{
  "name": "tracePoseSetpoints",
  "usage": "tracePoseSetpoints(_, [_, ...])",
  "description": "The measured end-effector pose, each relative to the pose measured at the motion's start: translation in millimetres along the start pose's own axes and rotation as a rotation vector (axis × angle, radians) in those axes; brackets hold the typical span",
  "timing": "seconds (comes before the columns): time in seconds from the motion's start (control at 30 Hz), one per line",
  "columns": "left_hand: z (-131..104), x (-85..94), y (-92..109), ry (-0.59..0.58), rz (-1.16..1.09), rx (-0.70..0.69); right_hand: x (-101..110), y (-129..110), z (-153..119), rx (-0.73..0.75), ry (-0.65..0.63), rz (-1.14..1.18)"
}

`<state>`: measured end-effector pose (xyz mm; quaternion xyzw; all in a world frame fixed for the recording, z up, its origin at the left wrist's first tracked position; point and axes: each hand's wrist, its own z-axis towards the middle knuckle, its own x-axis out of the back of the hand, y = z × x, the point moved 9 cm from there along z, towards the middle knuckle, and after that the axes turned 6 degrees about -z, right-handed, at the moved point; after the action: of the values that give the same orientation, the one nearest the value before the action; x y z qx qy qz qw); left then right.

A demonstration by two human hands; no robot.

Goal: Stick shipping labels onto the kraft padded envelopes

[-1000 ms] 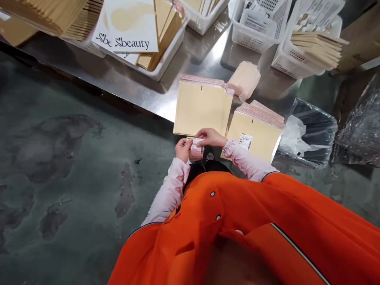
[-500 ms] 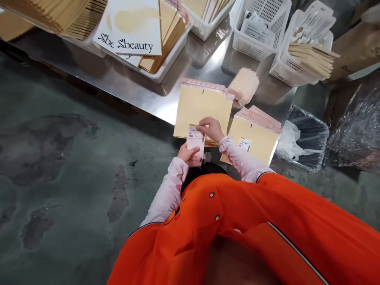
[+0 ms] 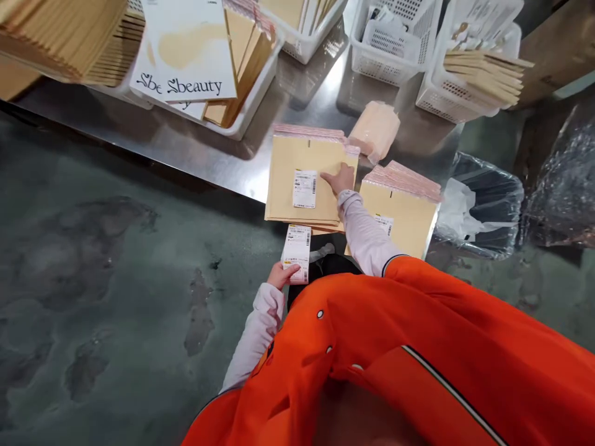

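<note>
The left hand [image 3: 281, 275] is gripping the lower end of a white, printed paper label strip [image 3: 297, 244]; its thumb is lying on top of the strip, and most of the strip is extending beyond the fingers, toward the table. Farther on, the right hand [image 3: 341, 179] is keeping its thumb spread away from its other fingers and is gripping nothing that I can see. It is resting over a stack of pale yellow, square padded envelopes [image 3: 281, 167]. On the top envelope, a white rectangular paper label [image 3: 305, 189] is lying just left of the thumb tip. To the right, a second stack of pale yellow padded envelopes [image 3: 411, 214] is lying. Behind both, a pale pink wrapped bundle [image 3: 375, 130] is resting on the shiny metal table [image 3: 311, 108].
</note>
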<state>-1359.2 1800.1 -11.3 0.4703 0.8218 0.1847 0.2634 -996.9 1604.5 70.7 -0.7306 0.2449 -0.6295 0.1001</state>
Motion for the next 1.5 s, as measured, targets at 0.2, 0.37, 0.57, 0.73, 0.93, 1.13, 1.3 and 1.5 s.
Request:
tracePoseSetpoints(0.2, [20.8,-14.8,75.6,0.037,0.037,-0.198,8.6,-1.2,3.6,0.07,0.079,0.174])
tracePoseSetpoints(0.37, [34.1,-43.6,103.7,-0.009,0.079,-0.273,-8.1,7.2,-8.0,0.095,-0.11,0.16])
tracePoseSetpoints(0.57, [30.9,-48.8,103.7,-0.018,0.097,-0.292,34.2,25.9,3.7,-0.052,-0.016,0.298])
tracePoseSetpoints(0.73, [19.6,-38.9,101.1,-0.061,0.144,-0.314,105.4,140.0,-63.9,-0.134,0.192,0.336])
tracePoseSetpoints(0.93, [11.9,-35.1,96.5,-0.033,0.162,-0.272,143.2,293.2,-137.6,-0.385,0.272,0.164])
tracePoseSetpoints(1.13, [0.5,-52.4,86.5,-0.158,0.373,-0.069,104.5,218.2,-112.5,-0.032,0.158,-0.145])
tracePoseSetpoints(1.3, [-27.3,-57.9,88.6,-0.203,0.452,-0.018,49.8,153.5,-117.9,0.311,-0.122,-0.262])
tracePoseSetpoints(1.5, [-58.2,-84.4,108.0,-0.222,0.263,-0.269,57.5,100.7,-132.3,0.395,-0.297,0.218])
